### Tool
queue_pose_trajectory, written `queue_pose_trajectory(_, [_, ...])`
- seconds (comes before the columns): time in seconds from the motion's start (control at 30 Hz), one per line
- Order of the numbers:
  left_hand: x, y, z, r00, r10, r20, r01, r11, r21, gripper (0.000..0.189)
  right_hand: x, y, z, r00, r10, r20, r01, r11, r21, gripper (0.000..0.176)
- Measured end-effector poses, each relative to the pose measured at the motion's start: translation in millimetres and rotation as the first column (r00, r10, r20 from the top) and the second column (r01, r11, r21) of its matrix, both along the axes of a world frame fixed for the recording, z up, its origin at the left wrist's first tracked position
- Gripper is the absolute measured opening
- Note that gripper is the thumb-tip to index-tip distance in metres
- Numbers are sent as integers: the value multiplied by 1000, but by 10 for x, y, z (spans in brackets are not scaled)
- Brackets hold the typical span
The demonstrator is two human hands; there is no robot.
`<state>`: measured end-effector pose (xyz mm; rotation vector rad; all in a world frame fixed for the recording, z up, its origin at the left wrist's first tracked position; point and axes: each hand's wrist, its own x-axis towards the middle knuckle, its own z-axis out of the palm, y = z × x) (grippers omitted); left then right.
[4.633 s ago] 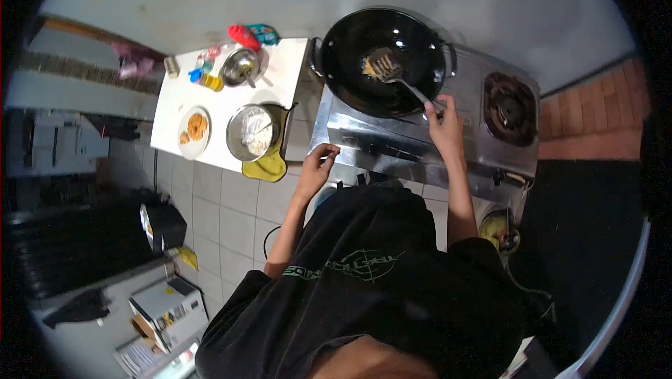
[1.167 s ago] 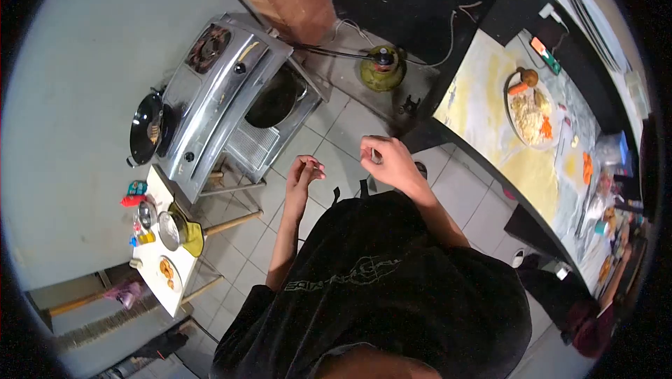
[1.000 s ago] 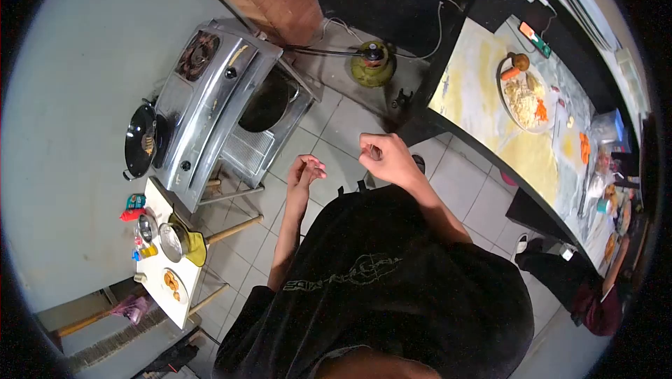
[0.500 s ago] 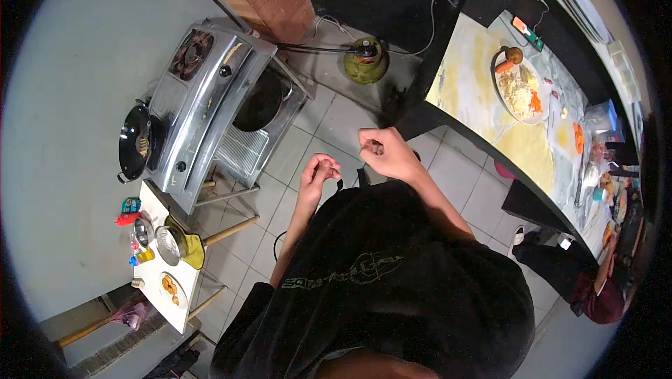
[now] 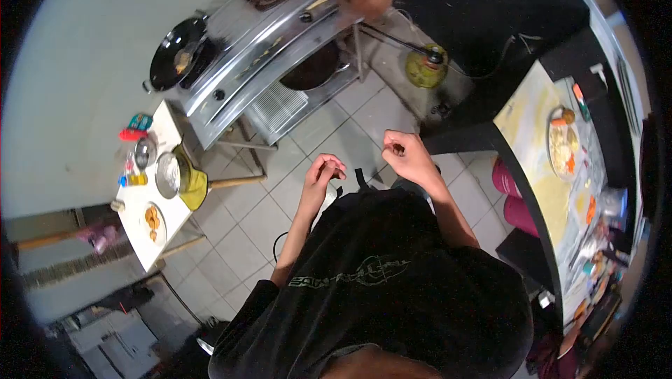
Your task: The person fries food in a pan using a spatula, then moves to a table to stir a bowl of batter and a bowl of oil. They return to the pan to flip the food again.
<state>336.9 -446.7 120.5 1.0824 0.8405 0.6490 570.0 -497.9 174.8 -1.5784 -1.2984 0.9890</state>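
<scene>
My left hand hovers in front of my black shirt, its fingers curled in and nothing showing in them. To its right, my right hand is closed in a loose fist, also with nothing visible inside. The two hands are apart and touch no object; tiled floor lies below them. Ahead to the left is a steel gas stove. A black wok with some browned food sits at the stove's left end.
At left, a white table carries a bowl of white powder and a plate of fried pieces. A green gas cylinder stands ahead. The right counter holds a plate of shredded vegetables; another person's arm is at lower right.
My view has turned to the right, bringing the stove and white table into different positions in view. Both hands stay curled in front of me, nearly in the same pose.
</scene>
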Motion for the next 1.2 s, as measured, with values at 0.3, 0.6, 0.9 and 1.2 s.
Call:
queue_pose_trajectory(0.3, [-971,218,-42,949,311,49,-309,950,-39,19,-784,783,-13,964,266,23,-260,955,-140,20])
queue_pose_trajectory(0.6, [-1468,1021,-169,862,503,70,-499,864,-68,18,-1205,2141,-242,949,244,-200,-261,963,-64,19])
queue_pose_trajectory(0.9, [-2379,2541,150,807,589,-39,-588,808,37,20,-1835,3908,-1,945,326,26,-326,936,131,18])
queue_pose_trajectory(1.2, [-3376,3676,-330,868,488,-93,-492,870,-29,32,-2690,5038,20,984,167,54,-175,960,219,19])
